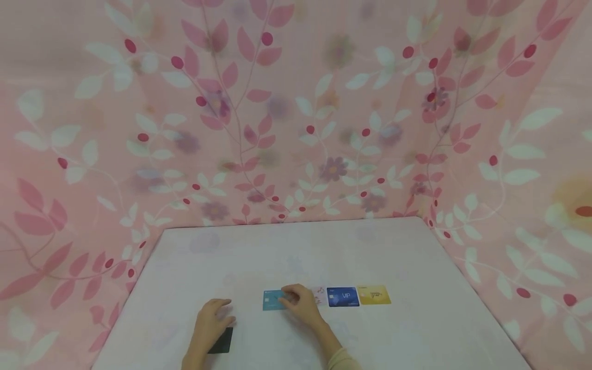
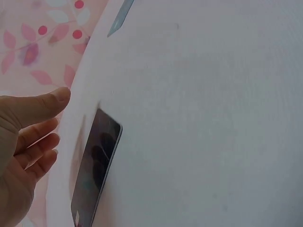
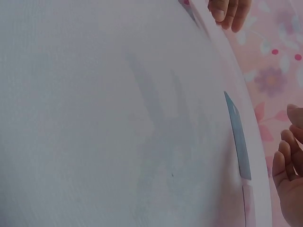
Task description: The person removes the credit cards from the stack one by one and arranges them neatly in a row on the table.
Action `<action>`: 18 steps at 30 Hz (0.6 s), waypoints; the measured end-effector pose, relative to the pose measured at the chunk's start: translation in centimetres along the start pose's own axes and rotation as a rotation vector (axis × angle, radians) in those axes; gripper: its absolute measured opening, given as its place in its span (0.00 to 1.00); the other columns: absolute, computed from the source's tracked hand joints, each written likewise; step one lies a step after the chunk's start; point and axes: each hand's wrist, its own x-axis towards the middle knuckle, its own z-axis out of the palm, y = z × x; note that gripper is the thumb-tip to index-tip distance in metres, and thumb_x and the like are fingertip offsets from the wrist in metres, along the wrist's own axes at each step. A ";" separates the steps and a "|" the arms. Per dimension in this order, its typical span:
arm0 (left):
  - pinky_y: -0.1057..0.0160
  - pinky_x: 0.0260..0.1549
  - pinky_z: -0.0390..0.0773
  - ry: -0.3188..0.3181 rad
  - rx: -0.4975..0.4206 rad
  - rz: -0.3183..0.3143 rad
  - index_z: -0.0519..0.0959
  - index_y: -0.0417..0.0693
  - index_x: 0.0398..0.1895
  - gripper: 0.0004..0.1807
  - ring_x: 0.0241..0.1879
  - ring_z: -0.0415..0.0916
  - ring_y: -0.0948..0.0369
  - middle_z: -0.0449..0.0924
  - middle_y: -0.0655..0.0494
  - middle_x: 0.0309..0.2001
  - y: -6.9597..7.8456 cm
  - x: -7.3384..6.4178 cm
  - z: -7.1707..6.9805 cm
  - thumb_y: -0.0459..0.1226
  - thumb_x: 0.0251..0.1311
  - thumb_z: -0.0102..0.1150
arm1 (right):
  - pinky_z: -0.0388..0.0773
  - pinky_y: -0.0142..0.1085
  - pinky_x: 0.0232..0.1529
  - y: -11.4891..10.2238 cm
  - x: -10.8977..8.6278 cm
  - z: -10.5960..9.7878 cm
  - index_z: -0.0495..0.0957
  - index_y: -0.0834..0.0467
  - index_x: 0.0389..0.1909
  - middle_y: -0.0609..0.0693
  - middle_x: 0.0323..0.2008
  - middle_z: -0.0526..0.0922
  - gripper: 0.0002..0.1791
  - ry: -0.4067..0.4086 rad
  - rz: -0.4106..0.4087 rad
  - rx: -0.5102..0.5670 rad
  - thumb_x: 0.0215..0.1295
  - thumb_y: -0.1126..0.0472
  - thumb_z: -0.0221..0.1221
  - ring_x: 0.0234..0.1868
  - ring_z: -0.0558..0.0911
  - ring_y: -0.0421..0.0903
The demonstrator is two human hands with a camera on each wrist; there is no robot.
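Note:
My right hand (image 1: 302,306) hovers over a teal card (image 1: 272,300), covering its right part. In the right wrist view this hand (image 3: 289,175) shows loosely bent fingers, apart from the teal card (image 3: 239,137). To the right lie a pale pink floral card (image 1: 320,296), partly hidden by the hand, a blue card marked VIP (image 1: 343,297) and a yellow-gold card (image 1: 374,295). Nearer the front, my left hand (image 1: 210,324) is beside a glossy black flat rectangle (image 1: 223,341). Its fingers (image 2: 40,151) are relaxed and hold nothing; the black piece (image 2: 97,165) lies flat, mirroring them.
The cards lie in a row on a white-covered table (image 1: 296,257). Pink cloth with leaves and flowers (image 1: 277,128) hangs behind the table and along both sides.

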 end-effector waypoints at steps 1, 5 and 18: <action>0.42 0.51 0.71 -0.008 0.015 -0.011 0.80 0.36 0.43 0.22 0.49 0.73 0.42 0.79 0.40 0.44 -0.2 -0.2 -0.3 0.31 0.41 0.71 | 0.77 0.29 0.34 -0.1 -0.1 0.2 0.78 0.70 0.41 0.61 0.37 0.82 0.14 -0.011 -0.002 0.000 0.57 0.64 0.64 0.33 0.79 0.47; 0.41 0.52 0.69 -0.062 0.041 -0.076 0.79 0.35 0.45 0.25 0.51 0.71 0.40 0.77 0.38 0.47 -1.0 -1.2 -1.5 0.34 0.40 0.73 | 0.77 0.28 0.34 -0.8 -0.4 1.0 0.78 0.69 0.42 0.60 0.37 0.82 0.16 -0.068 0.037 0.030 0.57 0.63 0.63 0.33 0.78 0.42; 0.37 0.50 0.69 -0.072 0.097 -0.082 0.80 0.34 0.43 0.35 0.49 0.70 0.37 0.77 0.36 0.45 -3.4 -3.8 -3.5 0.43 0.26 0.79 | 0.73 0.23 0.31 -3.1 -1.1 5.3 0.80 0.66 0.39 0.51 0.30 0.80 0.13 -0.175 -0.076 0.032 0.54 0.64 0.65 0.30 0.74 0.34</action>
